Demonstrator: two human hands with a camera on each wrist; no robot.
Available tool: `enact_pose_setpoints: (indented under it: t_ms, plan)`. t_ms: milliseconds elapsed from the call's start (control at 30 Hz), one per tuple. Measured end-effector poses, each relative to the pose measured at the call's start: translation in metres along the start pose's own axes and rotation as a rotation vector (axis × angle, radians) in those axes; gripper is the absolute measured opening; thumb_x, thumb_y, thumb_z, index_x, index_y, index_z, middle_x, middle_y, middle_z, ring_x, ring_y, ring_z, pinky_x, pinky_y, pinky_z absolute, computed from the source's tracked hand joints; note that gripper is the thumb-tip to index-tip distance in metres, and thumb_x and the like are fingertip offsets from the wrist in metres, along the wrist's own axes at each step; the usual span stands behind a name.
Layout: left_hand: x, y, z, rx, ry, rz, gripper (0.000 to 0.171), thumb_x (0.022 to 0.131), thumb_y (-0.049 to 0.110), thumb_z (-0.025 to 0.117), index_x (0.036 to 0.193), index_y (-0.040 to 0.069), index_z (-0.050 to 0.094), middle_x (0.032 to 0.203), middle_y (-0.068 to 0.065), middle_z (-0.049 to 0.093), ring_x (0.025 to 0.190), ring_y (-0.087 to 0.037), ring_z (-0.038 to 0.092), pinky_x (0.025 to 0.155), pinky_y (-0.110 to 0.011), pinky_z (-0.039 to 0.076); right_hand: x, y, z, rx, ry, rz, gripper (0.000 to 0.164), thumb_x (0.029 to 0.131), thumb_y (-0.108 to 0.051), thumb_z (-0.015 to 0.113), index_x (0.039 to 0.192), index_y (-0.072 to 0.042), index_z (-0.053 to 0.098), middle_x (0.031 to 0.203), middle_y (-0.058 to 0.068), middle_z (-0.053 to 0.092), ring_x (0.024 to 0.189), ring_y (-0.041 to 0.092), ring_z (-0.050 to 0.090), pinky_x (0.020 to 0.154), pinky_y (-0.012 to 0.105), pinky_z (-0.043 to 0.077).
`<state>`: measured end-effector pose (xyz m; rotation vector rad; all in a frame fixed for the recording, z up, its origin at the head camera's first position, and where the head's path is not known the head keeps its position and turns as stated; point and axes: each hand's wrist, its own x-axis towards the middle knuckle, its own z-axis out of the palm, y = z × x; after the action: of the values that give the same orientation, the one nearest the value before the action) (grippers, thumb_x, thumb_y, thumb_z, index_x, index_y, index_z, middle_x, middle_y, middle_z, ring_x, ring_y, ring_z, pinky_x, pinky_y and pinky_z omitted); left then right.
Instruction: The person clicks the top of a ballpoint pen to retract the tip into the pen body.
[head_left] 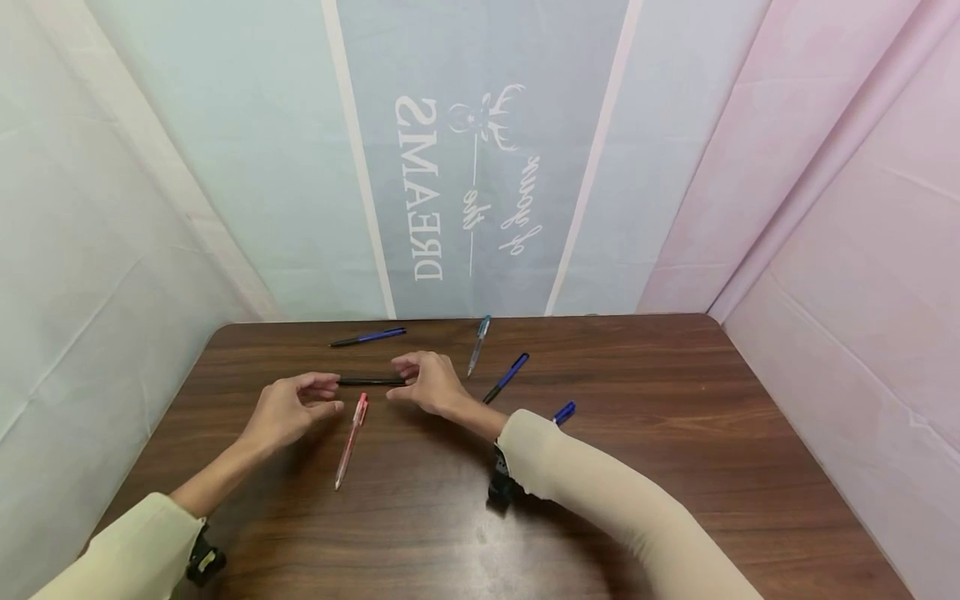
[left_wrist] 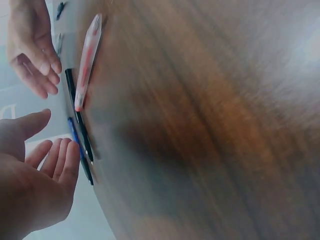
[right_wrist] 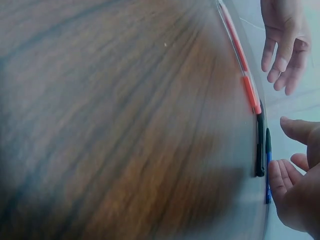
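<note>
A black pen lies crosswise on the table between the two hands. My left hand hovers at its left end, thumb apart from the fingers and nothing between them. At the pen's right end is my right hand, its fingers loosely bent and the thumb apart. Both wrist views show a gap between thumb and fingers on the left hand and the right hand. Nearer the body, a red pen with a clear barrel lies slanted between the hands.
Behind the hands lie a blue pen and a clear pen with a teal cap. Another blue pen rests right of the right hand. A blue-capped pen is partly hidden by the right sleeve. Cloth walls surround the wooden table.
</note>
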<state>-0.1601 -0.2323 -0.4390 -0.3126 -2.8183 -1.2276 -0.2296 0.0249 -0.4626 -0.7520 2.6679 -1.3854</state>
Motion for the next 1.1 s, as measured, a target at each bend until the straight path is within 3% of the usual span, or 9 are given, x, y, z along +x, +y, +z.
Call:
enact_pose_setpoints:
  t_ms: [167, 533, 733, 1100]
  plan:
    - [0.009, -0.003, 0.0, 0.0, 0.01, 0.064, 0.047, 0.092, 0.008, 0.083, 0.135, -0.005, 0.067, 0.13, -0.023, 0.072, 0.111, -0.039, 0.074, 0.091, -0.044, 0.063, 0.001, 0.006, -0.005, -0.038, -0.008, -0.016, 0.054, 0.083, -0.016, 0.094, 0.131, -0.002, 0.073, 0.12, 0.012, 0.077, 0.109, 0.024, 0.074, 0.091, 0.021, 0.06]
    - [0.03, -0.017, 0.0, 0.083, -0.039, 0.175, 0.055, 0.09, 0.009, 0.086, 0.14, -0.002, 0.065, 0.133, -0.023, 0.071, 0.118, -0.043, 0.07, 0.098, -0.06, 0.057, 0.002, 0.018, -0.006, -0.092, -0.048, -0.031, 0.06, 0.081, -0.016, 0.095, 0.135, -0.003, 0.071, 0.124, 0.011, 0.075, 0.113, 0.023, 0.071, 0.094, 0.022, 0.059]
    - [0.04, -0.023, 0.001, 0.119, -0.06, 0.238, 0.055, 0.088, 0.006, 0.087, 0.138, -0.002, 0.066, 0.132, -0.023, 0.071, 0.121, -0.044, 0.067, 0.102, -0.063, 0.053, 0.004, 0.021, -0.005, -0.09, -0.058, -0.048, 0.06, 0.082, -0.015, 0.094, 0.135, -0.002, 0.07, 0.124, 0.01, 0.076, 0.112, 0.024, 0.071, 0.094, 0.024, 0.059]
    - [0.051, -0.036, 0.003, 0.12, -0.106, 0.268, 0.052, 0.088, 0.006, 0.087, 0.134, -0.005, 0.068, 0.13, -0.024, 0.072, 0.12, -0.044, 0.068, 0.102, -0.061, 0.054, 0.009, 0.024, -0.004, -0.118, -0.058, -0.041, 0.055, 0.085, -0.014, 0.092, 0.134, -0.003, 0.071, 0.121, 0.008, 0.077, 0.107, 0.021, 0.072, 0.09, 0.022, 0.059]
